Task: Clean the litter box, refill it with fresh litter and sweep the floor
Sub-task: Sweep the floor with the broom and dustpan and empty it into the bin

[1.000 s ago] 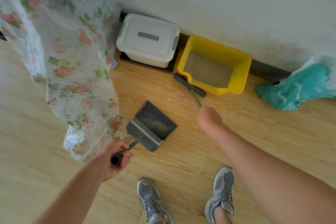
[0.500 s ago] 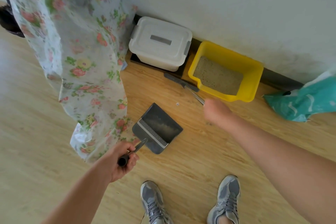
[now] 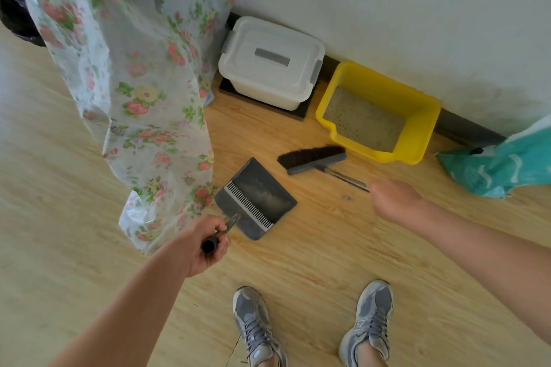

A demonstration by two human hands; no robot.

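A yellow litter box (image 3: 417, 140) holding beige litter stands against the wall. My left hand (image 3: 199, 244) grips the black handle of a grey dustpan (image 3: 256, 199) that rests on the wood floor, with pale dust in its pan. My right hand (image 3: 393, 199) is shut on the metal handle of a broom (image 3: 313, 158). The broom's dark bristles lie on the floor between the dustpan and the litter box, pointing away from me.
A white lidded bin (image 3: 271, 62) sits on a dark mat left of the litter box. A floral plastic sheet (image 3: 134, 83) hangs at the left, close to the dustpan. A teal bag (image 3: 501, 164) lies at the right by the wall. My grey shoes (image 3: 256, 325) are near the bottom.
The broom head has swept from the litter box's front edge toward the dustpan. The view has shifted; the dustpan stays on the floor in my left hand.
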